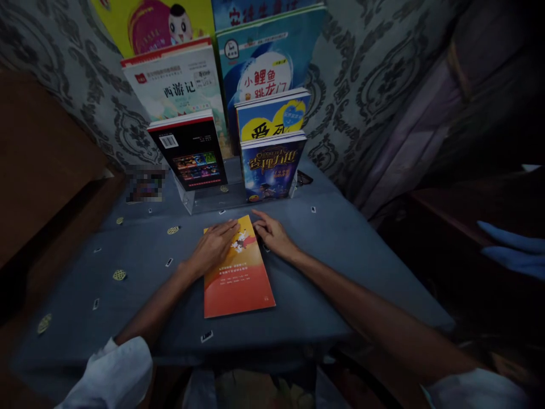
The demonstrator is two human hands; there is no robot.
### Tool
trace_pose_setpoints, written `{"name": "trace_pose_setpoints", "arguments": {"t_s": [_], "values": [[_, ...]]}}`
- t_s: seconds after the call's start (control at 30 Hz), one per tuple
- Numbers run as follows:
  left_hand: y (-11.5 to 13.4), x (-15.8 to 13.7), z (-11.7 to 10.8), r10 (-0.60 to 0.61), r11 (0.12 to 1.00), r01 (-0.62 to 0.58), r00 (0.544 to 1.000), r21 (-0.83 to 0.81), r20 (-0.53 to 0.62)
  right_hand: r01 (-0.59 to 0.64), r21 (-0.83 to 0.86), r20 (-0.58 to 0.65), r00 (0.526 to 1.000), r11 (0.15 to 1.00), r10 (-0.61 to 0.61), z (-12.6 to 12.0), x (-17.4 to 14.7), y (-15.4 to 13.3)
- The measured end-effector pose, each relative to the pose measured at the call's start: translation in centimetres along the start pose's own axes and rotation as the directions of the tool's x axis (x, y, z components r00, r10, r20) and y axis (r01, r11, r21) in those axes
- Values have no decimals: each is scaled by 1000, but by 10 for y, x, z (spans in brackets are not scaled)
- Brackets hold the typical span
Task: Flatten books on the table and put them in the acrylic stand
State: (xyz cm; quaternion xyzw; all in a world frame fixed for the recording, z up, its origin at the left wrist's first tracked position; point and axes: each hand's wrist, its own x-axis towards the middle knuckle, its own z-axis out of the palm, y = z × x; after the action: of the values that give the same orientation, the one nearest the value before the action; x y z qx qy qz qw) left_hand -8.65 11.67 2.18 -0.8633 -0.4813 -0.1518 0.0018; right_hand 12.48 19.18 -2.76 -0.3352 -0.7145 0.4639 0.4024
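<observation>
An orange and red book [242, 281] lies closed on the blue-grey tablecloth, its printed lines upside down to me. My left hand [216, 243] rests flat across its upper left part, fingers stretched out and covering some of the cover picture. Just off the book's upper right edge is my right hand [272, 232], its index finger pointing forward and the other fingers partly curled, with nothing seen in them. Beyond both hands, a clear stand [187, 199] bears upright books, among them a black one [193, 153] and a dark blue one [272, 170] with upside-down lettering.
Behind these stand taller books, including a pale one [170, 85] and a teal one [266, 62], against patterned wallpaper. Dark glasses [304, 178] lie right of the stand. A blurred-out item [147, 184] is at the table's far left. A curtain [409, 125] hangs at the right.
</observation>
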Motion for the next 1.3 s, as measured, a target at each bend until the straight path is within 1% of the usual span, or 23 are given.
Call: {"name": "trace_pose_setpoints", "arguments": {"t_s": [0.13, 0.27, 0.4, 0.57, 0.67, 0.8, 0.97, 1.07, 1.2, 1.3], "values": [[1, 14, 8, 33, 996, -36, 999, -87, -29, -49, 26, -20, 999, 998, 49, 0, 3, 2], [1, 19, 15, 35, 991, -40, 999, -128, -42, -56, 26, -25, 998, 998, 57, 0, 3, 2], [4, 19, 14, 11, 996, -11, 1000, -85, 3, -73, 48, -26, 997, 996, 74, 0, 5, 5], [13, 15, 6, 57, 997, -53, 996, -60, 68, -87, 50, -33, 995, 995, 89, 1, 7, 8], [19, 9, 1, 91, 994, -83, 991, -76, 100, -80, 8, -54, 995, 997, 80, 0, 6, 5], [32, -3, -5, 106, 991, -92, 983, -97, 152, -68, -25, -57, 996, 997, 66, -1, 4, -3], [55, -21, -8, 189, 979, -167, 959, -117, 210, -71, 62, -18, 997, 996, 72, 2, 4, -6], [72, -34, -11, 235, 968, -204, 945, -149, 230, -72, 110, -21, 997, 991, 75, 3, 4, -4], [91, -50, -16, 281, 952, -235, 923, -194, 261, -61, 128, -12, 998, 990, 63, 4, 5, -3], [99, -56, -17, 286, 949, -235, 923, -211, 258, -54, 121, -8, 998, 991, 56, 3, 4, -3]]}}
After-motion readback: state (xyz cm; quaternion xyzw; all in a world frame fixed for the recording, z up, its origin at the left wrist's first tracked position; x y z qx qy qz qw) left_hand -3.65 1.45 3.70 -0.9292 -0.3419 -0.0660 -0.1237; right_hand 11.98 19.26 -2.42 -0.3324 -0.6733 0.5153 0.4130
